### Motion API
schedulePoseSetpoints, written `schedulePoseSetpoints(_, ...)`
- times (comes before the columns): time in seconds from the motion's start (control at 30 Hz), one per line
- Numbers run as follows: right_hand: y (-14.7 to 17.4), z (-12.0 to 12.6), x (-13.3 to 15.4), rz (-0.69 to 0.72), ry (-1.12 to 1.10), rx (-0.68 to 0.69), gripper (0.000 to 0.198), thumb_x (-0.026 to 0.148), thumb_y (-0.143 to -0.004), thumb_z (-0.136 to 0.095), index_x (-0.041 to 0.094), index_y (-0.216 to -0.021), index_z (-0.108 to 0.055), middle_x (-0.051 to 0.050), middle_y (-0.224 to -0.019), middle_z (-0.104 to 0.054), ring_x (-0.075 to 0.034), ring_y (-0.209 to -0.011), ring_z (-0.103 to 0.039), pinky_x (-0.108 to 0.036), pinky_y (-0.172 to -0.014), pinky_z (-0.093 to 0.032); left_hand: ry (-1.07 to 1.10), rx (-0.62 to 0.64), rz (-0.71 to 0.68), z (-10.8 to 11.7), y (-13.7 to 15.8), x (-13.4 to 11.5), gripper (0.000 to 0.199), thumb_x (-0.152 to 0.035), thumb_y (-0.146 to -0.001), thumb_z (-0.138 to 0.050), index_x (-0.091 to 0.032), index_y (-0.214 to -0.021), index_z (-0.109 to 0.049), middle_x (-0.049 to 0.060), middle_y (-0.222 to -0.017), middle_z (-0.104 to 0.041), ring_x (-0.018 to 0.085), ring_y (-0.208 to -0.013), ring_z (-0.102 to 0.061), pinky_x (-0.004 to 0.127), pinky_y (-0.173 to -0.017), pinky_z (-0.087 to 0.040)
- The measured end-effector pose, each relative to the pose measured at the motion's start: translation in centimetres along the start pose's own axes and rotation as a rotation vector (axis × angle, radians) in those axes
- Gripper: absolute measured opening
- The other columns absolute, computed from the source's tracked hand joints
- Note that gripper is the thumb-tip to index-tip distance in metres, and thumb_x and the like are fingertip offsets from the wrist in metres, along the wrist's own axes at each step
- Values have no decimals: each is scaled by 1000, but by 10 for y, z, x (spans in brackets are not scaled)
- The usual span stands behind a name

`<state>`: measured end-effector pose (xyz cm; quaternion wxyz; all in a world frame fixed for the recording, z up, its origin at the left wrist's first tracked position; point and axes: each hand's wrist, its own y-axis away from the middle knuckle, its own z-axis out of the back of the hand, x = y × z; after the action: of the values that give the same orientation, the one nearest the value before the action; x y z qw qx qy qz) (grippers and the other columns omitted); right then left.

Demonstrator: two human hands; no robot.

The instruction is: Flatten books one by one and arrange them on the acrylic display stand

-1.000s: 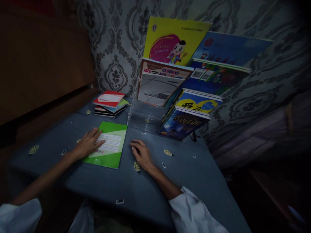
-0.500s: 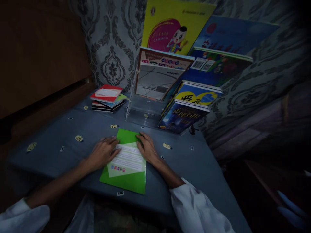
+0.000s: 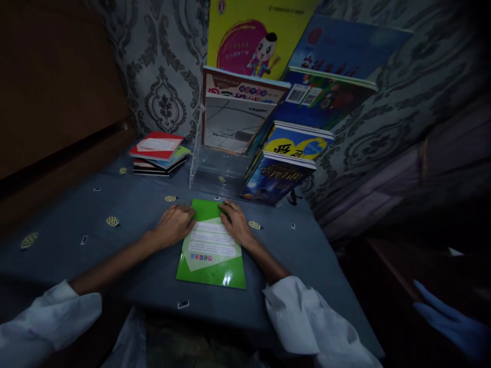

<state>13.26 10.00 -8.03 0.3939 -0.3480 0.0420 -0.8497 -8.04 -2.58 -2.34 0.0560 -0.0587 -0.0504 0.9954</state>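
Shadowed tablecloth [image 3: 307,250] bears a green book [image 3: 211,245], hands [image 3: 174,225] [image 3: 237,225] touching its edges, whether gripping unclear.

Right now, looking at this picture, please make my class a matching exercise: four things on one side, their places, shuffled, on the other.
Things:
1. green book
2. red book
3. yellow book
4. left hand

Places:
A. standing in the rack
B. on top of the stack
C. touching the green book's left side
D. flat on the table, between left hand and right hand

Pairs: 1-D, 2-B, 3-A, 4-C
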Motion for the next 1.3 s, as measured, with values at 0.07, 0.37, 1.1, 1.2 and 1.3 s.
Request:
schedulePoseSetpoints(0.07, 3, 0, 0, -1, 23, 6, 39, 25, -95, -48, 17, -130, -65, -15, -141, -58, -29, -137, -47, -52, -116, -35, -3, 17, 16, -1, -7, 2, 26, -25, -95, -53, -16, -114, -66, 15, -126, -68, 29, -115, -65, 42, -100, -48)
schedulePoseSetpoints(0.37, 12, 3, 3, -11, 142, 50, 43, 27, -98, -43, 15, -135, -60, -17, -148, -52, -30, -143, -41, -54, -118, -31, 17, -8, -7, -9, -13, 10, 37, -28, -97, -48, -14, -129, -59, 16, -144, -56, 30, -130, -56, 45, -109, -43)
schedulePoseSetpoints(1.1, 39, 17, -2, -104, -23, -86, 43, 32, -99, -41, 21, -135, -60, -13, -144, -56, -28, -134, -52, -50, -112, -43, 45, -78, -128, -20, -26, 18, 41, -26, -95, -44, -12, -130, -59, 18, -142, -57, 31, -131, -56, 51, -108, -44)
schedulePoseSetpoints(1.2, 37, 20, -6, -146, -101, -157, 44, 36, -101, -37, 22, -136, -60, -11, -142, -59, -27, -133, -53, -51, -111, -43, 55, -80, -146, -22, -30, 14, 43, -24, -95, -41, -12, -133, -58, 17, -144, -56, 30, -134, -53, 51, -110, -43)
schedulePoseSetpoints(1.3, 34, 21, -11, -169, -195, -224, 44, 41, -101, -38, 24, -134, -60, -10, -136, -64, -26, -129, -57, -50, -110, -44, 79, -68, -179, -24, -36, 7, 44, -25, -95, -41, -11, -133, -58, 17, -144, -55, 31, -133, -54, 51, -112, -42)
